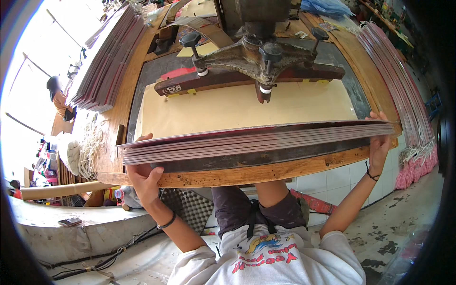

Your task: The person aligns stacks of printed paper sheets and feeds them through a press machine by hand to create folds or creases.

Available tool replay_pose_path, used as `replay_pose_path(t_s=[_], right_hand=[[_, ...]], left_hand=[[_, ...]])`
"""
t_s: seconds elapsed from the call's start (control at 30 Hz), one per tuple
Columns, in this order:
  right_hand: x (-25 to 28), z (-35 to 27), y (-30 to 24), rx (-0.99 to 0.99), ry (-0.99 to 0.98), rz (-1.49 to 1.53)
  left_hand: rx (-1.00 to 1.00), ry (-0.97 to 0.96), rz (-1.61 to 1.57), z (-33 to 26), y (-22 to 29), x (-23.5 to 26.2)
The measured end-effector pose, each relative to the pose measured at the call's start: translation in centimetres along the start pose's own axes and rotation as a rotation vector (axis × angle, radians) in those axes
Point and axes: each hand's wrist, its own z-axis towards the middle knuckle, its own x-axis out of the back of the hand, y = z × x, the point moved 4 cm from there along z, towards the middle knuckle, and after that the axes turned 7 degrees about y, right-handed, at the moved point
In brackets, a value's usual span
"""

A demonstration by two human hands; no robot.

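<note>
I hold a wide stack of flat pink-edged sheets point(256, 142) level above the front of a wooden work table point(247, 175). My left hand point(144, 178) grips the stack's left end from below, thumb at the edge. My right hand point(379, 142) clasps the right end, fingers over the top. Behind the stack lies a tan board point(247, 109) on the machine bed. Over it hangs a dark metal press head point(259, 57) with knobbed bolts and a brown clamp bar point(247, 78).
Tall piles of similar sheets lean at the left point(107, 61) and along the right point(396, 76). White cords point(90, 147) lie on the table's left. A grey ledge point(71, 228) carries a phone. Another person point(57, 95) sits far left. Pink tassels point(418, 166) hang at the right.
</note>
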Motion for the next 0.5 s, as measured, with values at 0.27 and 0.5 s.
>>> replay_pose_path(t_s=[0.27, 0.5], right_hand=[[-1.0, 0.8, -0.7, -0.092, 0.141, 0.023], [-1.3, 0.5, -0.5, -0.074, -0.020, -0.270]], left_hand=[[-0.042, 0.024, 0.164, 0.2, 1.4, -1.4], [0.035, 0.024, 0.087, 0.2, 1.5, -1.9]])
